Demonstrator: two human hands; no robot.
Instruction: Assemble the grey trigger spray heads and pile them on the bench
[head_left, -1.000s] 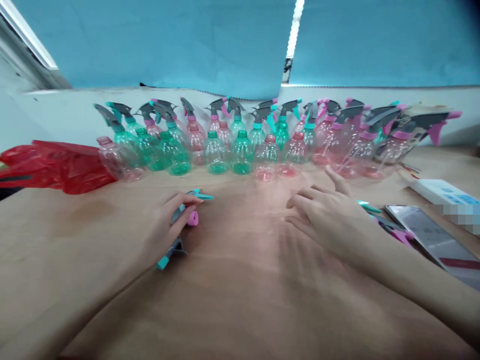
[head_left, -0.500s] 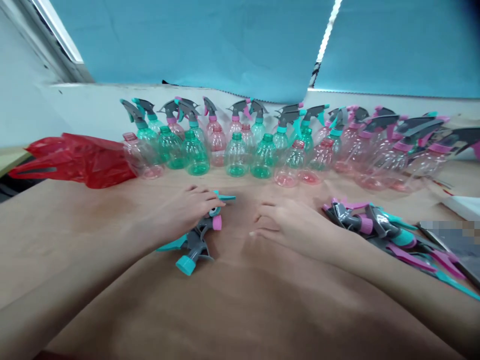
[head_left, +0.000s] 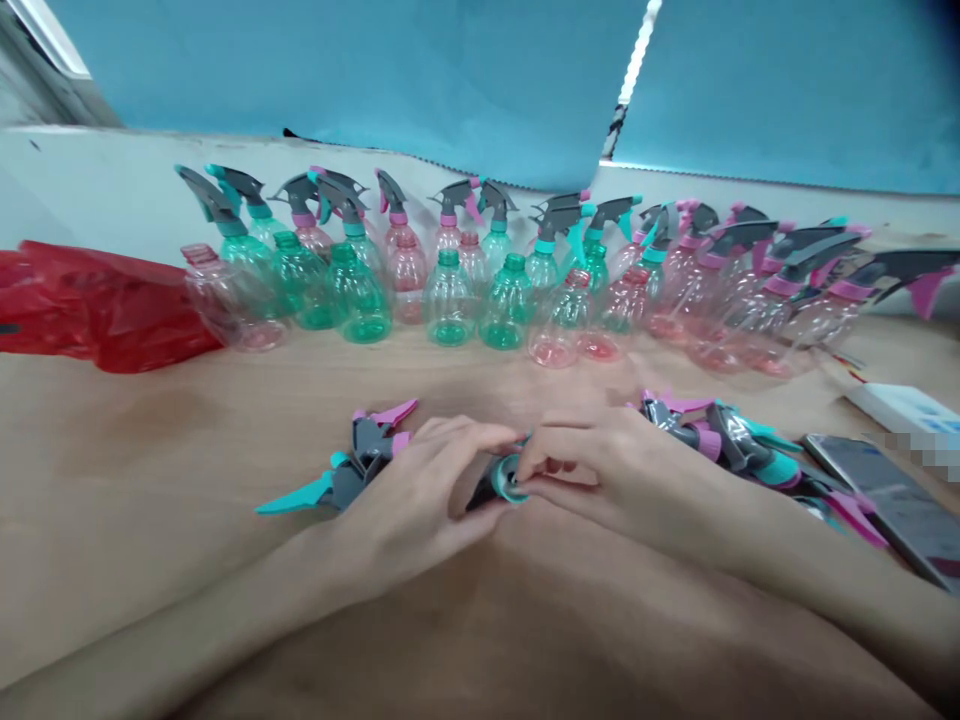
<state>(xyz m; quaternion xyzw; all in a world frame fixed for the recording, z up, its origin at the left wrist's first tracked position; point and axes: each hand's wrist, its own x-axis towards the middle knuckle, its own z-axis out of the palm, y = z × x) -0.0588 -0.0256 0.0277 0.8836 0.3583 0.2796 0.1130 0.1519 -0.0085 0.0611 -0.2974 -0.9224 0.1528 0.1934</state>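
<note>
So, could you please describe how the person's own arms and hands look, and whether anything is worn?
The left hand and right hand wear no gloves, and no ring shows on the visible fingers. Both forearms are bare within view: no sleeve, watch or bracelet. Slight blur hides finer marks.

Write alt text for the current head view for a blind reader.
A person's left hand holds a dark spray head while the right hand is at its teal collar. Loose spray heads flank them on a table, before pink and green bottles, many with sprayers attached.
</note>
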